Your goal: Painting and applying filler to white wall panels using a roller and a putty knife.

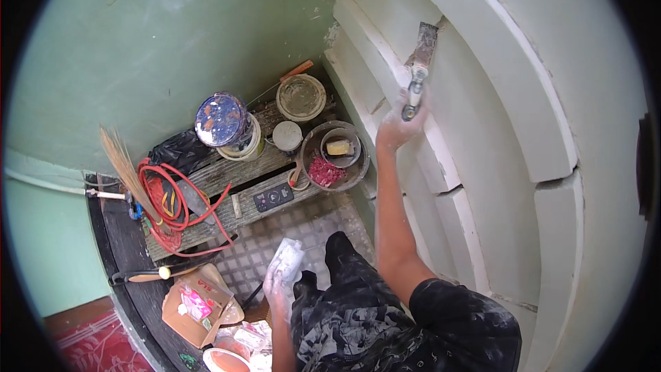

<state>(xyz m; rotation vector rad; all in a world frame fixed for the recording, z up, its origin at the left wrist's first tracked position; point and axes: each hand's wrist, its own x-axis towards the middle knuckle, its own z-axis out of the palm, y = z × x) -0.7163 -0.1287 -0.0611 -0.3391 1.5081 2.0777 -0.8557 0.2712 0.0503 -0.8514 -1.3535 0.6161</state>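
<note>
My right hand (398, 127) is raised in front of the pale green stepped wall (475, 103), fingers wrapped round the handle of a putty knife (425, 45). Its wide, stained blade points up and meets or nearly meets the wall near a small dark gap; contact is hard to tell. Lower down, my left hand (277, 294) holds a white, block-like piece (288, 256) that looks coated with putty, above the tiled floor. Exactly what that piece is cannot be made out. White dust covers both hands.
On the wooden bench (258, 182) stand a blue-lidded bucket (222, 120), a tub (301, 98) and a basin (358, 172); a remote control (273, 197) lies near its edge. A red hose (180, 200) is coiled at left. Below sits an open cardboard box (200, 282).
</note>
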